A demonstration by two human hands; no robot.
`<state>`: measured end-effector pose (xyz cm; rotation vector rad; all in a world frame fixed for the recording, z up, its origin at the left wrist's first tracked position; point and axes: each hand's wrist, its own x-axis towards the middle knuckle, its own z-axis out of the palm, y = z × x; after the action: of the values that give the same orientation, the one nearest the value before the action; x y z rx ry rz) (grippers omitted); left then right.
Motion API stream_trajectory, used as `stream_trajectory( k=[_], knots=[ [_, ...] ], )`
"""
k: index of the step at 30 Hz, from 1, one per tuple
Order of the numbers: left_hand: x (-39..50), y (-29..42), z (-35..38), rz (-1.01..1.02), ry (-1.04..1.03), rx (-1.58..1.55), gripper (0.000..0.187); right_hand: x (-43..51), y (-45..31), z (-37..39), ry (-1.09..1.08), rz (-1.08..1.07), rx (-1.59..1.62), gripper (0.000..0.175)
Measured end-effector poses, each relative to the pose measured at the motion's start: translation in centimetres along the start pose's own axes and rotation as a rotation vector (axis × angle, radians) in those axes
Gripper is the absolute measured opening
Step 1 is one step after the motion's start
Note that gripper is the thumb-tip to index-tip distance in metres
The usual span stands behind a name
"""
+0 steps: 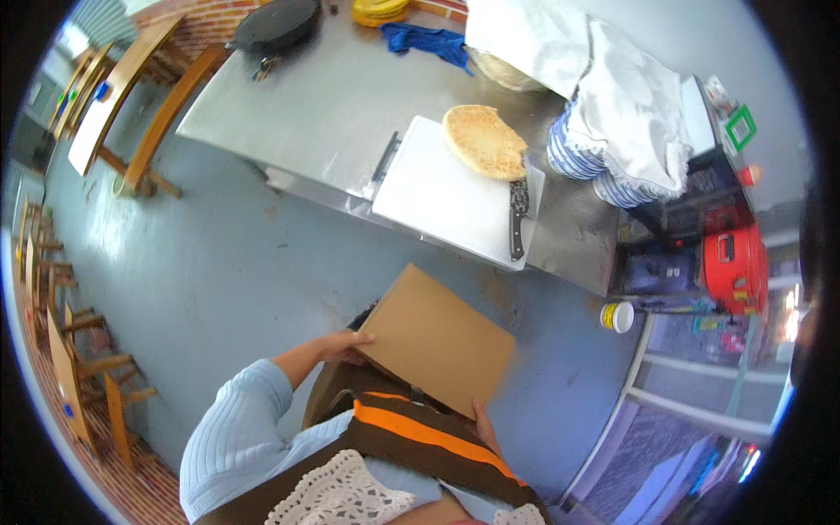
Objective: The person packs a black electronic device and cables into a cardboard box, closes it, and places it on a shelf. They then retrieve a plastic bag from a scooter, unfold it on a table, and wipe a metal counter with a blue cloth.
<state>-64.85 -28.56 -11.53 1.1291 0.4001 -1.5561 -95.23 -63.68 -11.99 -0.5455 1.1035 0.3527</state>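
A flat, rectangular piece of brown cardboard (436, 335) is tilted in front of my apron at waist height. My left hand (344, 346) grips its left edge, thumb on top. At its near right corner is my right hand (483, 423), thumb along the edge and the other fingers hidden. Beyond the cardboard, a white cutting board (436, 203) lies by the front edge of the metal table (295, 111). A round flatbread (482, 141) with a piece gone from its edge rests on the board. Beside it lies a black-handled knife (517, 226), its blade near the bread.
Stacked blue-and-white bowls (574, 147) stand under a white cloth (623, 98) on the right. A black pan (275, 26) and a blue cloth (426, 42) are at the table's back. A white tub (617, 317) is near the shelf. Wooden benches (174, 115) stand left.
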Motion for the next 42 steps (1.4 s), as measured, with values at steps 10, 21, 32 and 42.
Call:
stream_trajectory(
  k=[10,21,32,42],
  knots=[
    [1.9,-15.6,-0.8,0.277,0.251,-0.545,0.077,12.5,-11.8,4.8,-0.193,0.273,-0.593,0.054],
    [18.1,-13.3,-9.1,0.518,0.364,-0.712,0.104,29.2,-17.7,10.7,-0.171,0.048,-0.869,0.067],
    [30.4,-6.9,-15.6,0.741,0.495,-0.538,0.098,42.5,-24.9,11.9,-0.289,-0.102,-0.88,0.068],
    [28.6,-1.9,-22.8,0.915,0.716,-0.438,0.098,51.3,-21.3,17.7,-0.534,-0.319,-0.728,0.072]
  ],
)
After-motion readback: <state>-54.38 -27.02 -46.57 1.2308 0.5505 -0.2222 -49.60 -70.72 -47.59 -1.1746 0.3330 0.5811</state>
